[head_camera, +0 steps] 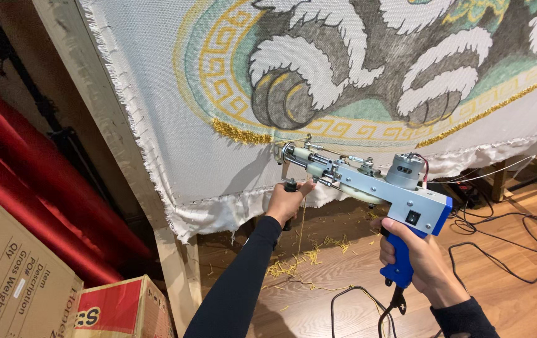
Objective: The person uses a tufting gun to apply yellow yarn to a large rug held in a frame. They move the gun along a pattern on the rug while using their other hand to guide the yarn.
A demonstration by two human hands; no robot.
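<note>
Tufting gun held two-handed against stretched cloth

Cardboard boxes (15,281) stand at far left, well left of the tufting gun (368,184), with a red roll (36,194) leaning above them. A wooden frame post (102,125) runs down between the boxes and the gun, carrying the stretched backing cloth (174,144) with its drawn, partly tufted pattern. The left hand (287,200) is closed around the black front handle, just below the gun's nose. The gun's needle end touches the cloth beside a band of gold tufting (240,133). Yellow yarn scraps (293,263) lie on the wooden floor (506,275) beneath the gun. The right hand (418,260) is wrapped tight around the blue rear grip at the gun's lower end. Black cables (512,241) trail over the floor to the right of the gun.
</note>
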